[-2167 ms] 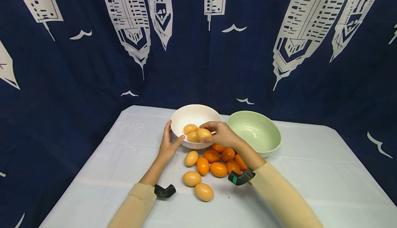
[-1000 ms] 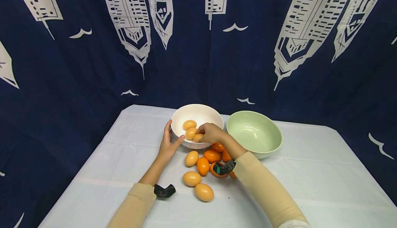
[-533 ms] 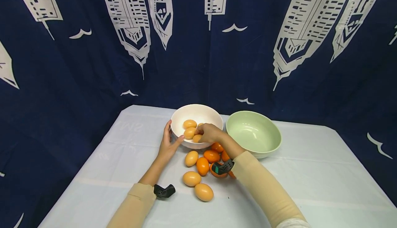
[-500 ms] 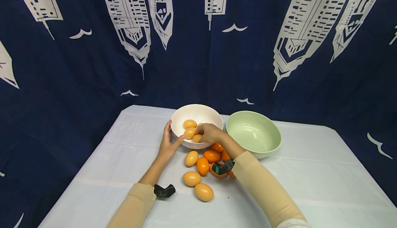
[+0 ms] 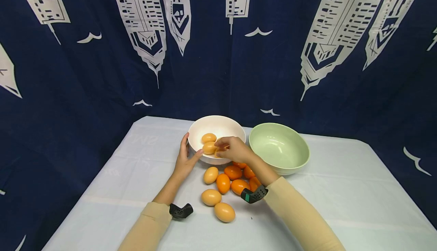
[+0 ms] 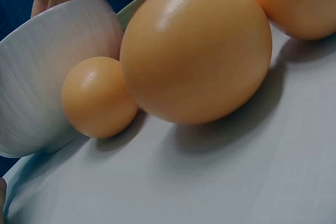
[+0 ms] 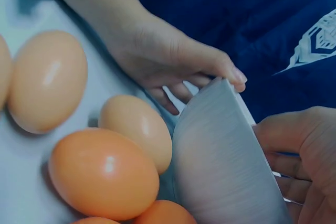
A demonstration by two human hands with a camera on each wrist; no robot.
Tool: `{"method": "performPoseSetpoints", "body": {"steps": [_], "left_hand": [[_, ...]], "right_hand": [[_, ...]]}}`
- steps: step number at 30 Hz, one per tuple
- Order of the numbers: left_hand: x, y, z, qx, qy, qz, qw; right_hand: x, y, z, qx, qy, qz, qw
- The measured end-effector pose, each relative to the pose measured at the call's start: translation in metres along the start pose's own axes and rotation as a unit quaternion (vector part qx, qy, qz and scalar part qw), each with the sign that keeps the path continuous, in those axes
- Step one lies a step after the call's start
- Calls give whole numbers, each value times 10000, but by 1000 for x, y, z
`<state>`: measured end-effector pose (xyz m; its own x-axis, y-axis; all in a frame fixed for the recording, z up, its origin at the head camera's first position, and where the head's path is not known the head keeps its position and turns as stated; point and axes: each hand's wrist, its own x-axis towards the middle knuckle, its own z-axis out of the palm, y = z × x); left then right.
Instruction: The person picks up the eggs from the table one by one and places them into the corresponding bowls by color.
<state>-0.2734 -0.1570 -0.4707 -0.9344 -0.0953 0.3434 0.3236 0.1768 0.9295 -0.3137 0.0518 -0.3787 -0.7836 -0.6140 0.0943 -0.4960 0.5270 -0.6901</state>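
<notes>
My left hand [image 5: 185, 162] grips the white bowl [image 5: 223, 124] on its left side; in the right wrist view its thumb lies over the rim and its fingers go round the outer wall. My right hand [image 5: 237, 149] reaches over the bowl's right front rim, thumb and fingers spread apart above the light-brown eggs [image 5: 209, 147] inside. One of these eggs shows partly between its fingertips. Before the bowl lie more light-brown eggs [image 5: 211, 197] and a cluster of orange eggs [image 5: 223, 183], partly covered by my right forearm.
A light green bowl [image 5: 279, 148] stands just right of the white one. Both sit near the far edge of a table with a white cloth [image 5: 341, 190]. A dark blue curtain [image 5: 218, 76] with white building prints hangs behind.
My right hand brought a light-brown egg down into the white bowl, let go of it and has now lifted slightly with fingers parted. The left hand keeps its hold on the bowl.
</notes>
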Motion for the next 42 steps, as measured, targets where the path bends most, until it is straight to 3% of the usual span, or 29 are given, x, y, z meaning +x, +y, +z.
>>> {"method": "performPoseSetpoints", "body": {"steps": [5, 7, 12, 16, 18, 25, 36, 42], "left_hand": [[1, 6, 1, -27, -44, -27, 10000], [-2, 16, 0, -30, -80, -56, 9999], [-9, 39, -1, 7, -136, -105, 9999], [-10, 42, 0, -27, -115, -122, 9999], [-10, 41, 1, -55, -131, -110, 9998], [2, -2, 8, 23, -49, 68, 10000], [-1, 3, 0, 167, 45, -215, 9996], [-1, 2, -1, 131, 10, -236, 9996]], "right_hand": [[-16, 0, 0, 390, 249, -283, 9985], [-22, 0, -1, 460, 318, -294, 9980], [-37, -2, 1, 822, 460, -204, 9953], [-52, -5, 3, 1314, 527, 10, 9899], [-59, -3, 6, 1490, 536, -14, 9874], [-80, 1, 13, 1963, 415, -313, 9792], [-103, 4, 39, 1776, -336, -510, 9822], [-115, 6, 49, 1576, -518, -783, 9830]]}}
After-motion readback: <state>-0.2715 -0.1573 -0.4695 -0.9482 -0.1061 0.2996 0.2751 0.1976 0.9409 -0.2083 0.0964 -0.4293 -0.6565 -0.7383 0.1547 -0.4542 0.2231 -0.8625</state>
